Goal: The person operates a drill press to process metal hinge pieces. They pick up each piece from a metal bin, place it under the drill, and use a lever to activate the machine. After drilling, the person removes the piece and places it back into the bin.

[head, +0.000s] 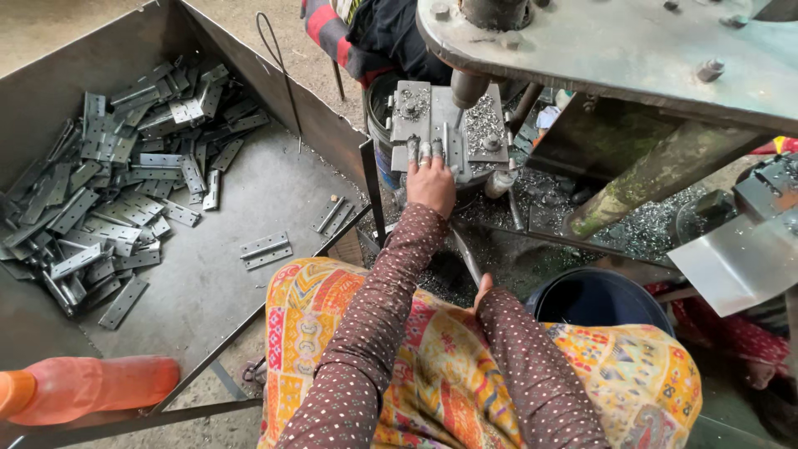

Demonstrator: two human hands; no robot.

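My left hand (431, 181) reaches forward onto the grey steel jig (409, 125) under the drill spindle (467, 87). Its fingertips press down on a narrow metal hinge plate (446, 143) lying on the jig. Metal swarf (484, 123) covers the jig's right side. My right hand (481, 291) is tucked low in front of my lap with only the thumb and wrist showing, so what it holds is hidden. Both arms wear brown dotted sleeves.
A big sheet-metal tray (249, 208) at left holds a pile of grey hinge plates (108, 191) and two loose pairs (266, 249). An orange bottle (83, 387) lies at bottom left. A dark bucket (594, 299) stands right of my lap. The heavy machine table (615, 50) overhangs; another person's striped sleeve (328, 33) is behind.
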